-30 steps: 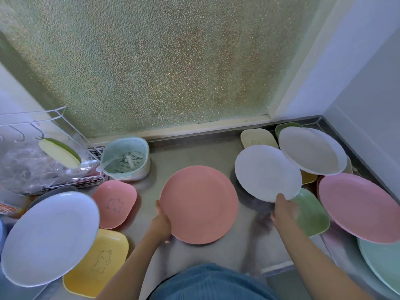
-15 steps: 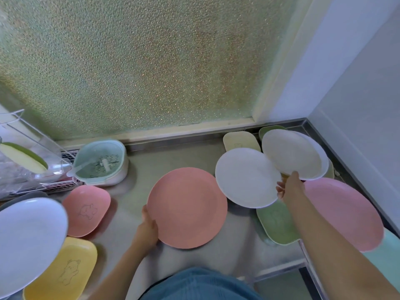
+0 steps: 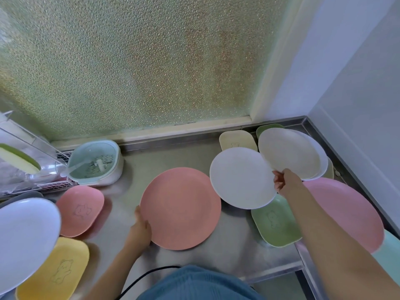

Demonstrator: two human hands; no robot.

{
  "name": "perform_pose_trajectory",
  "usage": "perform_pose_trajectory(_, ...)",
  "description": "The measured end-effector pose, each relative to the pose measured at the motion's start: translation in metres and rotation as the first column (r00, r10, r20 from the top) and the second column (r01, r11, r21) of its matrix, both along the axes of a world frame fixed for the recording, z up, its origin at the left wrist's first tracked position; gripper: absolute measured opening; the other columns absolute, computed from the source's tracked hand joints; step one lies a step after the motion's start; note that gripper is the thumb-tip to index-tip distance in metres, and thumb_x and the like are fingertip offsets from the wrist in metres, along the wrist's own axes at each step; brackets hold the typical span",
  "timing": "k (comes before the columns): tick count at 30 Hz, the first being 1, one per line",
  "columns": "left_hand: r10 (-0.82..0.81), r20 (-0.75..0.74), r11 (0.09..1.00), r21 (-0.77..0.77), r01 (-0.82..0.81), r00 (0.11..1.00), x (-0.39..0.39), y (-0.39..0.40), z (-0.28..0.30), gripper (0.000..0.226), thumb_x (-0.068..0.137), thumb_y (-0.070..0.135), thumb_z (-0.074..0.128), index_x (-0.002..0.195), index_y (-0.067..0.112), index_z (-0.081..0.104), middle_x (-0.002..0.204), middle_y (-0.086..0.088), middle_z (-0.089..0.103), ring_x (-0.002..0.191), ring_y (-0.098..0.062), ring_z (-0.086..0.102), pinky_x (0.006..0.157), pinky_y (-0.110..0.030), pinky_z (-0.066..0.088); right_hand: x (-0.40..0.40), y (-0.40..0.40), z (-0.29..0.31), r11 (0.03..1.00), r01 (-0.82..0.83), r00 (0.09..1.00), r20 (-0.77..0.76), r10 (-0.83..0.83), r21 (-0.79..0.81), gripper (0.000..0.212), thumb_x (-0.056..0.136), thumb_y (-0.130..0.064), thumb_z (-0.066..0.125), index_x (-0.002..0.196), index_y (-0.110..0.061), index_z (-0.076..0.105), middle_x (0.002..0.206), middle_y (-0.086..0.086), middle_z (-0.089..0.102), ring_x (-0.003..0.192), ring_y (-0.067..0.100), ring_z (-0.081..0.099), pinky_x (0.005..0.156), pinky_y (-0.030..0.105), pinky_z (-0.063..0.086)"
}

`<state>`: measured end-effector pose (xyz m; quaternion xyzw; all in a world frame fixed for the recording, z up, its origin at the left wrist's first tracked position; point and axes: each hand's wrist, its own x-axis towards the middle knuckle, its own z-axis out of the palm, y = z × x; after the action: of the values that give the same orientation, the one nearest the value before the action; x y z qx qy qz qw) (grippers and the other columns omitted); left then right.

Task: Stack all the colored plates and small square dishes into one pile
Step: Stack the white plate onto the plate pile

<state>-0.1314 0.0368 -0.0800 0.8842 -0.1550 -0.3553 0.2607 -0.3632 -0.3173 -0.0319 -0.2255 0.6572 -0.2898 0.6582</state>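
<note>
A salmon round plate (image 3: 180, 208) lies flat on the steel counter (image 3: 134, 178); my left hand (image 3: 140, 228) grips its lower-left rim. A white round plate (image 3: 241, 178) overlaps the salmon plate's right edge, and my right hand (image 3: 283, 182) pinches its right rim. Behind it a cream round plate (image 3: 289, 154) rests on another white plate (image 3: 323, 161). A large pink plate (image 3: 346, 213) lies at the right, partly hidden by my forearm. Square dishes: green (image 3: 275, 224), cream (image 3: 237, 140), pink (image 3: 80, 210), yellow (image 3: 56, 269). A pale plate (image 3: 23, 241) sits far left.
A mint strainer basket (image 3: 95, 163) and a wire dish rack (image 3: 26, 169) stand at the back left. A frosted window rises behind the counter and a wall closes the right side. A mint plate (image 3: 389, 250) pokes in at the right edge. A black cable (image 3: 147, 276) runs by my body.
My right hand slid from the white plate's lower rim up to its right rim, and that plate shifted slightly toward the salmon plate. My left hand stayed on the salmon plate. The view swung right.
</note>
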Motion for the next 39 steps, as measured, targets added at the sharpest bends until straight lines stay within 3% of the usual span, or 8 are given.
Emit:
perform_pose_trajectory(7,-0.048,0.012,0.998,0.029,0.047,0.999,0.000,0.001,0.005,0.064,0.096,0.012,0.025,0.147,0.021,-0.011,0.107,-0.028,0.061,0.074,-0.034,0.061,0.070,-0.040,0.055,0.018,0.036,0.012,0.986,0.097,0.983,-0.146,-0.116,-0.133,0.023,0.087,-0.011,0.042,0.066,-0.009,0.050,0.057,0.004,0.057,0.021,0.002,0.036,0.028,0.009,0.021)
perform_pose_trajectory(11,0.004,0.217,0.994,0.107,-0.028,0.976,0.007,0.004,0.011,0.046,0.098,0.037,0.027,0.142,0.023,0.023,0.116,-0.023,0.062,0.100,-0.040,0.062,0.088,-0.046,0.048,0.038,0.091,0.022,0.964,-0.115,0.963,-0.266,0.049,-0.239,0.025,0.088,-0.016,0.044,0.065,-0.012,0.050,0.058,0.004,0.056,0.031,0.009,0.041,0.029,0.012,0.026)
perform_pose_trajectory(15,0.255,0.254,0.967,-0.090,-0.239,0.933,0.018,0.003,0.032,0.039,0.096,0.043,0.027,0.125,0.023,0.044,0.107,-0.022,0.064,0.094,-0.040,0.061,0.082,-0.044,0.045,0.055,0.152,0.023,0.879,-0.409,0.894,-0.302,0.332,-0.246,0.033,0.089,-0.015,0.045,0.059,-0.005,0.055,0.051,0.006,0.052,0.040,0.017,0.039,0.037,0.019,0.030)
perform_pose_trajectory(20,0.297,-0.049,0.883,-0.367,-0.294,0.953,0.034,-0.003,0.045,0.033,0.098,0.040,0.030,0.108,0.021,0.055,0.069,-0.013,0.060,0.052,-0.027,0.052,0.054,-0.031,0.049,0.064,0.211,0.020,0.716,-0.670,0.730,-0.349,0.588,-0.195,0.031,0.087,-0.013,0.048,0.060,-0.001,0.059,0.048,0.006,0.052,0.038,0.015,0.043,0.036,0.017,0.032)
perform_pose_trajectory(24,0.199,-0.102,0.903,-0.367,-0.223,0.975,0.034,0.000,0.037,0.024,0.098,0.029,0.039,0.085,0.015,0.053,0.063,-0.012,0.052,0.045,-0.025,0.048,0.042,-0.026,0.042,0.063,0.235,0.009,0.635,-0.763,0.628,-0.370,0.685,-0.121,0.038,0.090,-0.013,0.047,0.053,-0.008,0.053,0.049,0.007,0.055,0.036,0.013,0.043,0.038,0.020,0.033)
perform_pose_trajectory(27,0.028,-0.010,0.973,-0.230,-0.029,1.000,0.035,0.008,0.024,0.017,0.095,0.024,0.044,0.103,0.014,0.055,0.075,-0.014,0.063,0.068,-0.034,0.062,0.065,-0.045,0.055,0.059,0.239,-0.004,0.605,-0.794,0.568,-0.430,0.701,-0.061,0.040,0.092,-0.015,0.045,0.053,-0.009,0.054,0.050,0.006,0.058,0.036,0.012,0.044,0.037,0.018,0.034)
perform_pose_trajectory(33,-0.219,0.074,0.974,-0.049,0.223,0.973,0.032,0.016,0.021,0.042,0.095,0.035,0.045,0.134,0.021,0.041,0.092,-0.013,0.069,0.095,-0.035,0.065,0.084,-0.039,0.050,0.056,0.229,-0.019,0.515,-0.857,0.406,-0.665,0.627,-0.038,0.045,0.095,-0.022,0.042,0.054,-0.008,0.057,0.056,0.009,0.061,0.054,0.021,0.058,0.061,0.033,0.051)
perform_pose_trajectory(39,-0.280,0.096,0.960,0.028,0.279,0.955,0.036,0.017,0.020,0.067,0.089,0.039,0.052,0.146,0.034,0.016,0.110,-0.013,0.068,0.097,-0.035,0.065,0.087,-0.045,0.053,0.064,0.226,-0.020,0.434,-0.897,0.179,-0.824,0.537,0.087,0.031,0.086,-0.025,0.044,0.056,-0.018,0.038,0.062,0.000,0.044,0.070,0.025,0.049,0.061,0.030,0.034)
